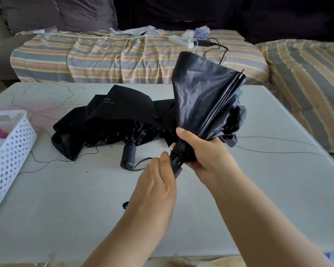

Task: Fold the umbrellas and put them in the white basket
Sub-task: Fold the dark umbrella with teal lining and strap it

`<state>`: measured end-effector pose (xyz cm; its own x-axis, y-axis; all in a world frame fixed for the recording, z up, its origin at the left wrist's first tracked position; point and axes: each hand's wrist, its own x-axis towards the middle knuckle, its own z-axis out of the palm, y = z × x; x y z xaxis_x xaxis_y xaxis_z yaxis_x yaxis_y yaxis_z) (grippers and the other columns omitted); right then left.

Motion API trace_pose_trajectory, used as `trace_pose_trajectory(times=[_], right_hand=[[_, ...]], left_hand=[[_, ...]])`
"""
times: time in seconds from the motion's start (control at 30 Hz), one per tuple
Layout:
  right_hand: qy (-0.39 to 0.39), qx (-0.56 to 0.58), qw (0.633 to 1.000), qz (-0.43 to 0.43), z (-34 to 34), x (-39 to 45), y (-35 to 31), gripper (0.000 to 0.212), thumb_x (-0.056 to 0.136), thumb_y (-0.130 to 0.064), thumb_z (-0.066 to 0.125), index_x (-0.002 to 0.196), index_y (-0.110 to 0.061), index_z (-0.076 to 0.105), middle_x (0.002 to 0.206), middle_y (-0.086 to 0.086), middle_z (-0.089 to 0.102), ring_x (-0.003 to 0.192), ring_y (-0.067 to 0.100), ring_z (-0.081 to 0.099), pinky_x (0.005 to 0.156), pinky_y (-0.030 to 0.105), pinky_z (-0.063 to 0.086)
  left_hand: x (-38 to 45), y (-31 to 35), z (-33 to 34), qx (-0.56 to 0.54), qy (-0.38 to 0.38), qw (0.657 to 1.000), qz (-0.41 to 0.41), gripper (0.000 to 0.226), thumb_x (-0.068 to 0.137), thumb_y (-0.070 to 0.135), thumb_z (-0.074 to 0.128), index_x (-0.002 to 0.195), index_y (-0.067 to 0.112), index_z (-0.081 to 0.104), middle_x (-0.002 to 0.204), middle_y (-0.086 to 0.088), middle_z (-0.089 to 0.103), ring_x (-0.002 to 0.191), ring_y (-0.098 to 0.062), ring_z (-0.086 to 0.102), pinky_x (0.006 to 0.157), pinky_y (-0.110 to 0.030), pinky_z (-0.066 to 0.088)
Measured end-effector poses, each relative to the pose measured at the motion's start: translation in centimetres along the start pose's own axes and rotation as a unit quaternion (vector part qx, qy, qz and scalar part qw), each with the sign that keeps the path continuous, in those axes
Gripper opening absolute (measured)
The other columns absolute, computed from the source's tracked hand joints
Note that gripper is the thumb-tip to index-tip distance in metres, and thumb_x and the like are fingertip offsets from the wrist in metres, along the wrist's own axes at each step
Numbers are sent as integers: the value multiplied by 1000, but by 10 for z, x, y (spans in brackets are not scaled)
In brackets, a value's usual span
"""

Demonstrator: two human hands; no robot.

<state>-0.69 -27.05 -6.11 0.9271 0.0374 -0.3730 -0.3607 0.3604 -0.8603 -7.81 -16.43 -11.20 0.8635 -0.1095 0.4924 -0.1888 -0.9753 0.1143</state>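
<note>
the right hand [204,151] was clenched round the gathered base of a black folding umbrella [204,97], held up above the worktop [258,189] with its canopy still loose and fanning upward, ribs showing along the right edge. the left hand [156,182] met the umbrella's handle [176,168] from below, thumb against the side of it; whether the fingers were wrapped round the handle could not be told, since they were hidden behind the hand. a second black umbrella [112,120] lay collapsed but unfolded on the worktop just behind, its own grip [128,154] and wrist strap pointing toward the person. the white basket [10,151] stood at the left edge of the worktop, well apart from both umbrellas, already holding some pink and white items. the likely step was to neaten the canopy flaps and wrap them. the risks from here: the loose panels could bunch unevenly if twisted before being laid flat, leaving a bundle too bulky to strap; the ribs could snag the fabric; and a slack hold at the base could let the flaps splay out again. thin dark threads strewn over the worktop could also catch on the ribs.
</note>
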Motion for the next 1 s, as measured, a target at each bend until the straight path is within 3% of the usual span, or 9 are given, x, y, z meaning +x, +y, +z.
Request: trace_pose_trajectory(times=[0.17, 0.27, 0.4, 0.47, 0.53, 0.67, 0.77, 0.87, 1.0], right_hand=[[56, -1, 997, 50, -8, 9, 0, 57, 78, -6, 76, 127, 1, 47, 108, 23, 67, 76, 23, 73, 60, 35, 60], [52, 33, 996, 69, -12, 9, -5, 62, 77, 1, 74, 131, -1, 43, 105, 25, 66, 70, 25, 73, 52, 33, 57], [20, 83, 992, 88, -13, 7, -7, 59, 79, 5, 70, 132, 2, 43, 96, 22, 67, 64, 23, 72, 49, 30, 55], [5, 97, 993, 72, -11, 7, -6, 54, 83, 5, 66, 132, 4, 43, 88, 17, 67, 62, 19, 71, 48, 29, 55], [-8, 106, 993, 46, -10, 5, -5, 42, 85, 5, 63, 124, 8, 49, 79, 13, 68, 61, 16, 71, 50, 31, 57], [-56, 123, 991, 19, -2, -2, -4, 5, 87, 7, 59, 91, 5, 59, 65, 9, 67, 60, 15, 68, 60, 31, 58], [-84, 126, 988, 30, 1, -4, -1, 11, 88, 6, 57, 80, 0, 61, 64, 7, 65, 60, 15, 67, 58, 30, 57], [-103, 122, 986, 39, 4, -6, 2, 11, 89, 5, 56, 82, -1, 62, 65, 7, 64, 62, 15, 67, 58, 28, 57], [-87, 128, 987, 36, 8, -5, 4, 4, 87, 4, 60, 91, 3, 61, 75, 10, 65, 67, 16, 68, 60, 26, 58]], left_hand=[[1, 5, 6, 4, 10, 1000, 22, 48, 68, 7, 75, 108, -15, 61, 77, -17, 58, 59, -24, 57, 48, -28, 49], [0, 6, 6, 1, 5, 1000, 31, 69, 56, 6, 85, 114, -13, 54, 81, -17, 57, 63, -25, 59, 52, -29, 51], [-1, 7, -4, -162, -31, 986, -38, 71, 71, 12, 79, 128, -2, 40, 95, -12, 60, 79, -25, 63, 65, -21, 48], [7, 6, -19, -294, -90, 938, -159, 59, 81, 26, 72, 131, 10, 43, 97, -1, 62, 81, -10, 63, 69, -12, 41], [13, 1, -26, -392, -171, 870, -245, 34, 82, 47, 64, 109, 28, 56, 74, 8, 63, 64, -2, 59, 58, -14, 44], [17, -11, -30, -499, -170, 812, -250, 22, 70, 48, 60, 88, 35, 62, 79, -6, 67, 76, -27, 65, 67, -29, 47], [17, -13, -37, -545, -164, 786, -242, 21, 69, 35, 66, 90, 31, 67, 64, 11, 60, 61, -7, 56, 60, -13, 39], [15, -16, -39, -535, -152, 800, -224, 16, 79, 21, 72, 93, 26, 66, 59, 18, 55, 52, 1, 46, 49, -7, 33], [11, -14, -38, -480, -119, 847, -197, 27, 83, 15, 65, 98, 37, 58, 74, 17, 59, 64, 2, 54, 54, -7, 37]])
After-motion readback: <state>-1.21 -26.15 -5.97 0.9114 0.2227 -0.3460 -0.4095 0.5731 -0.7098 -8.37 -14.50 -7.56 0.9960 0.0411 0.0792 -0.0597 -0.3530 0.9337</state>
